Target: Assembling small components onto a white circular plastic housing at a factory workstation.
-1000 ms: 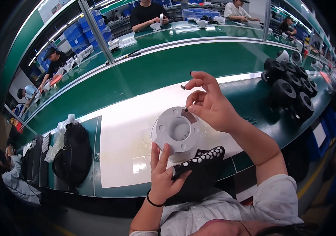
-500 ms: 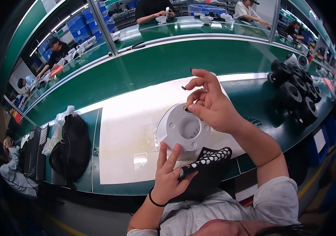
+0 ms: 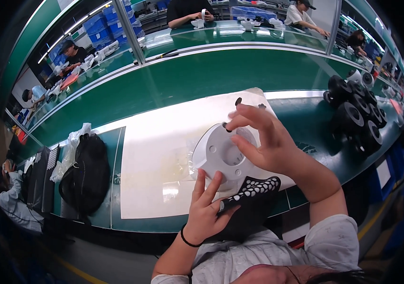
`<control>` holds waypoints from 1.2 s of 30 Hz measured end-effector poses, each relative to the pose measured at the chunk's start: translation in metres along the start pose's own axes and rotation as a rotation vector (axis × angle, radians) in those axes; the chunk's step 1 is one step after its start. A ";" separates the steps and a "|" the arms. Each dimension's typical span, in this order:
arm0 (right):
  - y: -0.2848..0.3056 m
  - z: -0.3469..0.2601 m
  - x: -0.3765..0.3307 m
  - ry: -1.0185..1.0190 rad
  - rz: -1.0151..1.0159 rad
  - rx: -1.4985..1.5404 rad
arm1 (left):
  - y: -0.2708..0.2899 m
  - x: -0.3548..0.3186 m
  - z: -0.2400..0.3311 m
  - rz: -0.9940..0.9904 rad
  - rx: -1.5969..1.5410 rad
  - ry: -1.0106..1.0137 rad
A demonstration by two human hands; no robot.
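A white round plastic housing (image 3: 205, 154) with a wide central opening and small round recesses rests on the white board in front of me. My left hand (image 3: 206, 208) grips a black sheet with white oval spots (image 3: 261, 186) by its left end. Two raised fingers of that hand touch the housing's near edge. Over the housing's right side is my right hand (image 3: 270, 144), fingers spread and slightly blurred, thumb apart. One fingertip meets a small black disc (image 3: 227, 127) at the housing's upper rim. Another black disc (image 3: 238, 101) appears at a raised fingertip.
The white board (image 3: 150, 180) lies on a green worktable (image 3: 284, 113). Several black round units (image 3: 351, 116) are piled at the right. A black bag (image 3: 87, 175) and clear plastic (image 3: 69, 151) sit at the left. Beyond a metal-framed ledge, other people work at benches.
My right thumb has come away from the disc at the rim, and the raised fingers have curled down toward the housing. The left hand stays about where it was.
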State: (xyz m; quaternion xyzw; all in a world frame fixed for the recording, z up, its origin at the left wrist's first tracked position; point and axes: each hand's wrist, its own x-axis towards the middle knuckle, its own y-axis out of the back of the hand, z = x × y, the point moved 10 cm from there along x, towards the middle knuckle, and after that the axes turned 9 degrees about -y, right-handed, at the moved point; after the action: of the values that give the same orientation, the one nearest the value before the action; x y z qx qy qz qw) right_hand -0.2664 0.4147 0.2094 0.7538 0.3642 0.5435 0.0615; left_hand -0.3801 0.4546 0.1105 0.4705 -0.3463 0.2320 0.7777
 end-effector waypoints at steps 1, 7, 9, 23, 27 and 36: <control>0.000 -0.004 0.001 0.050 0.027 -0.066 | 0.000 0.000 0.000 0.004 -0.001 0.002; -0.039 0.011 0.006 -0.248 -0.286 0.236 | 0.003 0.000 -0.001 0.030 -0.013 -0.012; -0.044 0.009 0.006 -0.281 -0.367 0.202 | 0.002 0.000 -0.002 0.016 -0.023 -0.001; -0.019 -0.012 -0.013 -0.132 -0.247 -0.245 | 0.003 0.002 -0.001 0.022 -0.022 -0.017; -0.016 0.010 -0.037 -0.316 -0.223 0.079 | 0.003 0.000 -0.001 0.020 -0.015 -0.032; -0.027 0.029 -0.052 -0.433 -0.265 0.121 | 0.003 -0.001 -0.003 0.027 -0.012 -0.039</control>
State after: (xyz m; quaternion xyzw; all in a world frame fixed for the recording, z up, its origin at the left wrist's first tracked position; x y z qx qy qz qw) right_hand -0.2620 0.4110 0.1440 0.8005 0.4701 0.3338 0.1635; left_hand -0.3815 0.4589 0.1103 0.4656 -0.3692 0.2311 0.7704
